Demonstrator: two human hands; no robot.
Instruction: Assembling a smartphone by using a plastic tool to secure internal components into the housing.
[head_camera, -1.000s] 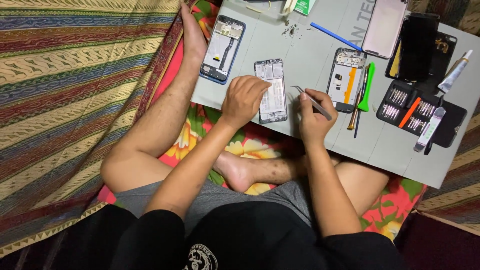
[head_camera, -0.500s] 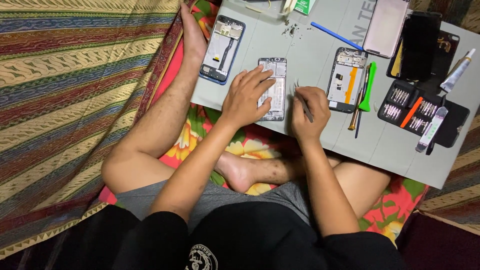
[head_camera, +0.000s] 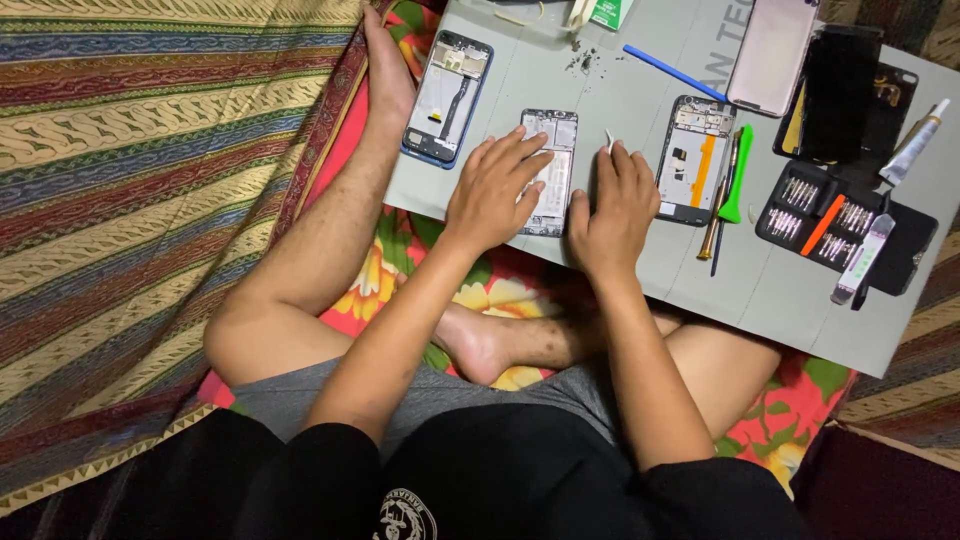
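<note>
An opened phone (head_camera: 557, 131) with its back off lies in the middle of a grey work mat (head_camera: 640, 95). My left hand (head_camera: 493, 195) rests flat on the phone's left and lower part, fingers spread over it and holding it down. Just to the phone's right, my right hand (head_camera: 610, 215) lies on the mat with its fingers close together. The pale tip of the tweezers (head_camera: 608, 140) sticks out from between those fingers. My bare crossed legs are under the mat's near edge.
On the mat: a blue-framed opened phone (head_camera: 447, 95) at left, another opened phone with an orange strip (head_camera: 690, 160), a green pry tool (head_camera: 740, 175), a screwdriver (head_camera: 714, 222), a bit set (head_camera: 830, 215), a blue stick (head_camera: 672, 72), a pink back cover (head_camera: 772, 55), a glue tube (head_camera: 915, 145). Striped cloth (head_camera: 150, 150) lies at left.
My right hand has moved up from the phone's lower right and flattened onto the mat with the tweezers. My left hand has slid lower and spread over the phone.
</note>
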